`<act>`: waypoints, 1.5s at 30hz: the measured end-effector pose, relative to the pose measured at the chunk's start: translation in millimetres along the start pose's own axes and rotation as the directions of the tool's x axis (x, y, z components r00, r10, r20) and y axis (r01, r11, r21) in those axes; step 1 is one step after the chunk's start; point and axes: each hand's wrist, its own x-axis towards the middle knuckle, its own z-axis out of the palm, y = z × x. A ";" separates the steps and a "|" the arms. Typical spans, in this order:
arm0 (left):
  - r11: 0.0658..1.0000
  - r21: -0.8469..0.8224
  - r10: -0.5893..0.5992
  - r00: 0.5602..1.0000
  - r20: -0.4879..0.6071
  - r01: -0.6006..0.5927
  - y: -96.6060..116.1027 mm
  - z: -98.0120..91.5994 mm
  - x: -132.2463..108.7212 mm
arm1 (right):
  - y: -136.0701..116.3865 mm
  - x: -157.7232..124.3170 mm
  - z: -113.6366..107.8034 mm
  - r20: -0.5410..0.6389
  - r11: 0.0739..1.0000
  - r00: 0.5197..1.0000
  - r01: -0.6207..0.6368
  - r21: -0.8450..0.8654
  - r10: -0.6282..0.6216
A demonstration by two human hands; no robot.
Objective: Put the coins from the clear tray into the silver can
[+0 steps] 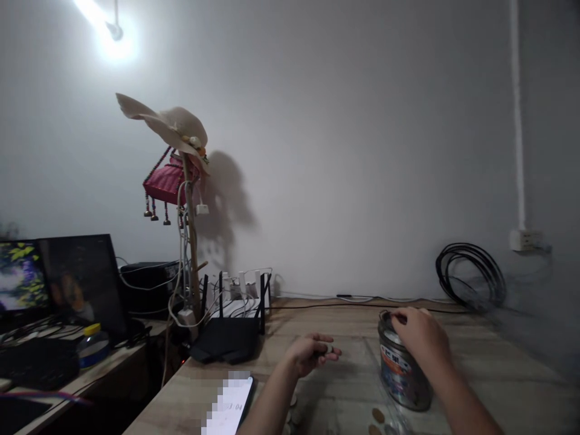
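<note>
At your upper left, 1 lamp [93, 13] glares white, casting a soft shadow of the hat [183, 124] on the wall [326, 151], which dims rightward, while the tin [401, 374] looks slightly blurred and blocky pixels mask part of the phone [233, 408].

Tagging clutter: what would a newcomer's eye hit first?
Probably the cream wide-brimmed hat atop a wooden stand, left of centre, with a pink woven handbag below. Next, lower right, the grey cylindrical metal can, the right hand at its top; the left hand, nearer centre, holds round coins.
</note>
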 end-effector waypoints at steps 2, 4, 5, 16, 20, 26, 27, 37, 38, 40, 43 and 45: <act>1.000 0.005 0.013 0.999 -0.045 -0.013 0.9 2.4 -2.0 | 7.1 1.2 2.9 0.081 0.998 0.996 -0.029 -0.048 0.032; 1.000 0.015 0.024 0.998 -0.061 -0.023 2.1 4.4 -4.4 | 8.5 0.7 4.3 0.112 0.997 0.993 -0.026 -0.072 0.034; 0.999 0.019 0.027 0.998 -0.057 -0.026 2.7 5.1 -5.3 | 7.1 0.2 4.0 0.106 0.996 0.994 -0.020 -0.083 0.028; 0.984 0.158 0.065 0.995 0.077 -0.077 -0.6 1.1 -1.6 | -67.1 -41.9 26.8 0.294 0.898 0.895 0.211 0.387 -0.337; 0.958 0.241 0.120 0.982 0.143 -0.152 -1.4 0.6 -2.5 | -78.7 -59.2 46.2 0.439 0.893 0.822 0.174 0.414 -0.364; 0.941 0.324 0.045 0.984 0.170 -0.099 -1.4 4.4 -5.2 | -72.9 -52.6 48.3 0.427 0.883 0.861 0.054 0.466 -0.277; 0.943 0.326 0.022 0.988 0.155 -0.072 -1.1 5.2 -5.4 | -71.3 -49.7 44.8 0.369 0.889 0.891 0.076 0.452 -0.264; 0.974 0.225 -0.002 1.000 -0.008 0.003 1.5 5.1 -2.3 | -2.8 0.9 2.8 -0.011 0.996 1.000 0.021 0.086 -0.021; 0.975 0.221 -0.011 1.000 -0.008 0.012 1.4 4.4 -1.6 | 3.6 3.3 2.7 0.030 0.999 0.999 -0.029 0.034 0.028; 0.978 0.207 -0.011 1.000 -0.005 0.012 0.9 2.9 -0.2 | 11.3 5.2 3.9 0.108 0.997 0.991 -0.073 -0.031 0.075; 0.986 0.167 0.014 1.000 -0.008 -0.012 0.7 1.6 0.3 | 13.1 3.8 6.1 0.131 0.997 0.990 -0.051 -0.051 0.058; 0.991 0.137 0.016 0.999 -0.029 -0.012 1.5 1.7 -0.8 | 12.1 2.5 6.9 0.129 0.998 0.991 -0.035 -0.056 0.043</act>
